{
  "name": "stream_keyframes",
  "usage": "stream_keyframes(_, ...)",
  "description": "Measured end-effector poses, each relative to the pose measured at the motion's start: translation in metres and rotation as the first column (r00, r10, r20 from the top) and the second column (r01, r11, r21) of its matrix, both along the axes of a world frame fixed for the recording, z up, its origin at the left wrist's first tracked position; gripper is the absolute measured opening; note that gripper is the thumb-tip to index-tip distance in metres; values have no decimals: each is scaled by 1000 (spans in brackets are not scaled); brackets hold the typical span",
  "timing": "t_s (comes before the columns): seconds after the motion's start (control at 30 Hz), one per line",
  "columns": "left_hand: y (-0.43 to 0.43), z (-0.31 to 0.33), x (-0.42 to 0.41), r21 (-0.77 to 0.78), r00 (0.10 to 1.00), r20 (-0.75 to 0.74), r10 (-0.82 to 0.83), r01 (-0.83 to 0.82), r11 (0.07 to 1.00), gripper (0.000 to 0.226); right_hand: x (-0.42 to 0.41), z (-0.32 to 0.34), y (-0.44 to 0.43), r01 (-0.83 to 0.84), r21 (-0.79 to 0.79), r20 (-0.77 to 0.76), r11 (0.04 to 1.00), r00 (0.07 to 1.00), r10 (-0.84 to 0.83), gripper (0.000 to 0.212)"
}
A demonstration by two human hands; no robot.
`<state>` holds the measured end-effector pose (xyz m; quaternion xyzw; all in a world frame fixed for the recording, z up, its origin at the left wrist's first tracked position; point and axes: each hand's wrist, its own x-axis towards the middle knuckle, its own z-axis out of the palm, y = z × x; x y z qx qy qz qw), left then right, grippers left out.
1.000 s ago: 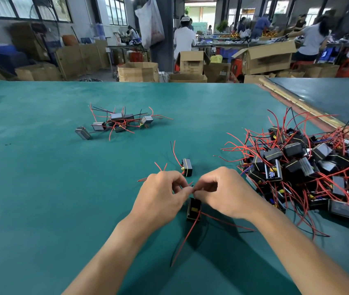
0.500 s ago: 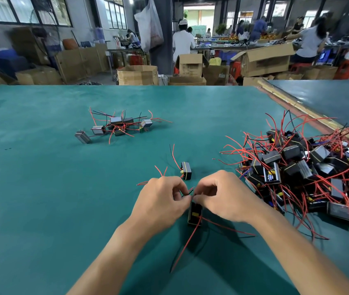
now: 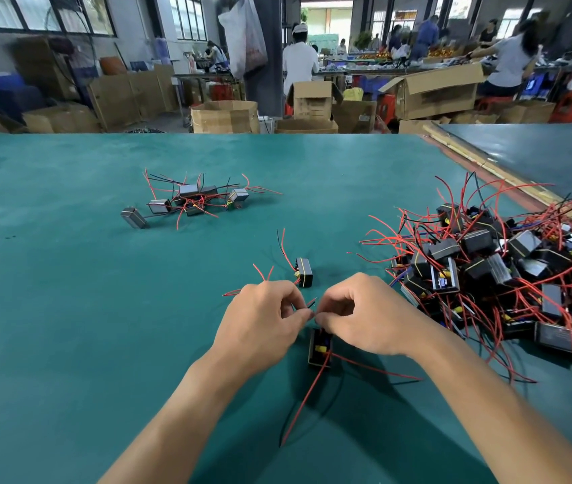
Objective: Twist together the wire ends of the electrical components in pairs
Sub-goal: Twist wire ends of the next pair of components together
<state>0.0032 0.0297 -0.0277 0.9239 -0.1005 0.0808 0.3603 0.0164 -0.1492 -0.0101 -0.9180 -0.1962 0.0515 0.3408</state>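
Two small black box components with red and black wires lie on the green table. One component [image 3: 319, 347] hangs just below my fingers, its long red wires trailing toward me. The other component [image 3: 304, 272] lies a little farther off. My left hand [image 3: 260, 323] and my right hand [image 3: 364, 316] meet fingertip to fingertip above the near one, each pinching thin wire ends [image 3: 310, 305] between thumb and forefinger. The exact contact of the wire ends is hidden by my fingers.
A big heap of loose components [image 3: 497, 274] with tangled red wires fills the right side. A small cluster of joined components [image 3: 190, 202] lies at the far left centre. Cardboard boxes [image 3: 225, 117] and people stand beyond the table's far edge.
Both hands have stayed together over the near component, with small finger movements on the wire ends. The view has shifted slightly.
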Motion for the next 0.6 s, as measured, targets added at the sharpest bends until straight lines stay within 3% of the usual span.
stream_keyframes(0.3, 0, 0, -1, 8, 1000, -16, 10, -10, 1000, 23, 0, -1, 1, 4, 11, -2, 1000, 1000, -4, 15)
stream_keyframes(0.6, 2, 4, -2, -109, 995, -33, 97, -100, 989, 27, -2, -3, 3, 39, -17, 43, 999, 998, -38, 16)
